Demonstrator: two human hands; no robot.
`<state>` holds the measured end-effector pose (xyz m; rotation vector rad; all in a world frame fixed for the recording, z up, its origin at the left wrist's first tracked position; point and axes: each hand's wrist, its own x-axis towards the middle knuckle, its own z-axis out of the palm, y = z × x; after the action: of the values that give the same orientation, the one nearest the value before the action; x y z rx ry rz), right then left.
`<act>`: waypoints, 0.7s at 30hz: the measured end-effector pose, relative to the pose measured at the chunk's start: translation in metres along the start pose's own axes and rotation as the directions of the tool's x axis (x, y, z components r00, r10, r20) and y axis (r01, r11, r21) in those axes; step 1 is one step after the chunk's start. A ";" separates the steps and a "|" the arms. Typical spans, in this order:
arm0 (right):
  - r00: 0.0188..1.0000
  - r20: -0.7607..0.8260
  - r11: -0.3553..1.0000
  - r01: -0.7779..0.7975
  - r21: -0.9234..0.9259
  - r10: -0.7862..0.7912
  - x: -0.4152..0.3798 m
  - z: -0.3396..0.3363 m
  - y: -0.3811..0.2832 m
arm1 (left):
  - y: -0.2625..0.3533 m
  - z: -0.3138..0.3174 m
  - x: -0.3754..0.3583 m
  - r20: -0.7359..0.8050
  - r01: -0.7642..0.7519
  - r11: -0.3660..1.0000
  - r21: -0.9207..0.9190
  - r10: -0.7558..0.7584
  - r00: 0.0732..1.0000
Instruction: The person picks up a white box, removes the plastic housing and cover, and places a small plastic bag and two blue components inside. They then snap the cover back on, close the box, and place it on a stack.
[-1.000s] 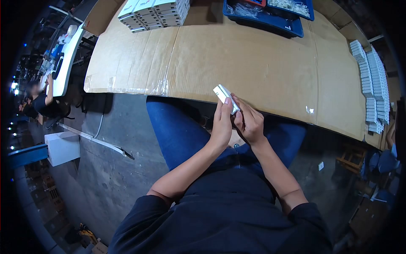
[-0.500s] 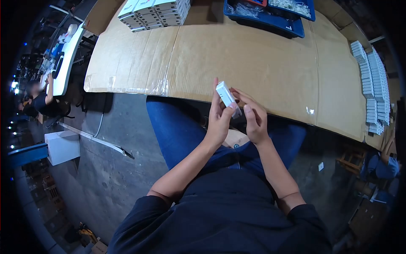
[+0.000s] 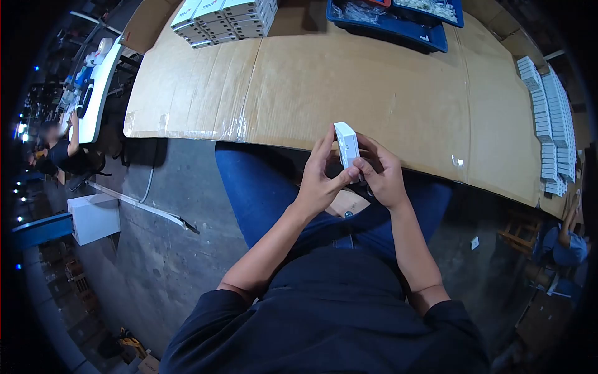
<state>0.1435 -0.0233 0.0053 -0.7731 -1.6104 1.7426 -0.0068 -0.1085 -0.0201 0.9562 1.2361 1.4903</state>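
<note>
A small white box (image 3: pixel 346 144) is held up between both hands, just over the near edge of the cardboard-covered table (image 3: pixel 324 87). My left hand (image 3: pixel 319 182) grips its left side, with the thumb laid across the lower end. On the other side my right hand (image 3: pixel 385 177) closes on the box, its thumb near the bottom corner and its fingers behind. The box stands nearly upright, one narrow face turned towards me. Its back and part of its lower end are hidden by the fingers.
Stacked white boxes (image 3: pixel 224 22) stand at the table's far left. Blue trays (image 3: pixel 398 34) with small parts and clear bags sit at the far side. More white boxes (image 3: pixel 551 124) are piled at right. Co-workers (image 3: pixel 65 146) sit at left and far right.
The box has shifted slightly right and turned more upright. My right hand, apart from its lower end before, has closed in so that both hands now grip it.
</note>
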 end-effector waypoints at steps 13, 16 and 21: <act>0.915 0.128 0.703 0.378 -0.602 -0.381 -0.007 0.006 0.008 | -0.014 0.001 -0.005 0.029 -0.210 0.920 0.331 0.213 0.977; 0.914 0.130 0.714 0.383 -0.586 -0.384 -0.006 0.007 0.009 | -0.014 0.001 -0.006 0.025 -0.216 0.915 0.340 0.220 0.975; 0.906 0.142 0.691 0.398 -0.603 -0.398 -0.007 0.007 0.011 | -0.015 0.003 -0.007 0.019 -0.229 0.900 0.370 0.239 0.971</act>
<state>0.1413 -0.0339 -0.0051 -0.6297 -2.1969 0.8841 0.0005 -0.1135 -0.0344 1.3808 1.4970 1.4820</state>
